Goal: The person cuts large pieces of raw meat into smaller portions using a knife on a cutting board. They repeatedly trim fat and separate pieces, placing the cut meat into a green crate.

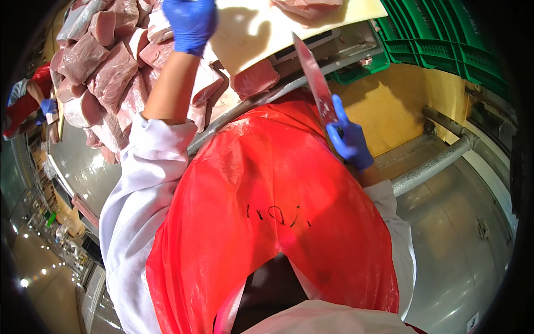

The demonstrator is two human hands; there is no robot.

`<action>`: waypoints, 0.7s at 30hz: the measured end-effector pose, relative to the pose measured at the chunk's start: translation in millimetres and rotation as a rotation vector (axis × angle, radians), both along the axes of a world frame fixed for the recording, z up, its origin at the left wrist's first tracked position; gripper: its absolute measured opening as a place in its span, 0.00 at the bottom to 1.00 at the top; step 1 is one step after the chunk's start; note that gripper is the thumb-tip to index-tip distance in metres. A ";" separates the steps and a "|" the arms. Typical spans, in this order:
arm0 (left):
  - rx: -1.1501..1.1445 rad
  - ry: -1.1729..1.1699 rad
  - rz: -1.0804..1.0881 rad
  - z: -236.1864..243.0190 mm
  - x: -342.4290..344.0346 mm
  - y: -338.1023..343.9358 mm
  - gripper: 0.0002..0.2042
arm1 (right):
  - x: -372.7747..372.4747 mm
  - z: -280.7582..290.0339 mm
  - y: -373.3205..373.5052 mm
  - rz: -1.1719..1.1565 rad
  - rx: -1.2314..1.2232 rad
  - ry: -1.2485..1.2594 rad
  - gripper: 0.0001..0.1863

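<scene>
Red, glossy plastic apron covers the wearer's front, presumably against wet and splashes. Heap of pale-pink raw meat chunks is piled to the left, likely so the left arm can reach it while the right stays free for the blade. Green slatted plastic crate stands at upper right, apart from the heap. White, flat cutting board lies beyond the grey metal edge of the surface, giving the meat a level, pale base.

Long, straight steel knife points up and away from the body, tip near the board's near edge. Blue-gloved right hand: grip closed round the knife's dark handle, one finger stretched toward the blade, probably to steady it. Blue-gloved left hand is beside the heap, well apart from the knife, which keeps it clear of the edge; fingers out of frame, grip cannot be told. Smallest: single pink meat piece just below the board's edge
</scene>
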State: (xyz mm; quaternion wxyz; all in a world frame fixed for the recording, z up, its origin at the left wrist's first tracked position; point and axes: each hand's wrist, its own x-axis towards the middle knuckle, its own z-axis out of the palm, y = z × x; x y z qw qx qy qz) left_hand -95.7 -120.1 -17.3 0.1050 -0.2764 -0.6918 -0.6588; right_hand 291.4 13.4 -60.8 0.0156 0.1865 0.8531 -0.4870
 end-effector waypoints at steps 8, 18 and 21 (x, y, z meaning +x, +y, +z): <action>-0.703 0.586 0.044 5.9 76.3 46.8 0.11 | -71.9 52.4 40.1 -0.402 -0.145 0.275 0.42; -0.274 -0.125 -0.111 17.2 82.1 25.9 0.06 | -186.9 50.2 16.1 -0.184 0.186 0.428 0.42; -0.163 -0.183 -0.090 5.4 69.1 -0.8 0.03 | -157.0 12.9 4.4 -0.123 0.306 0.480 0.39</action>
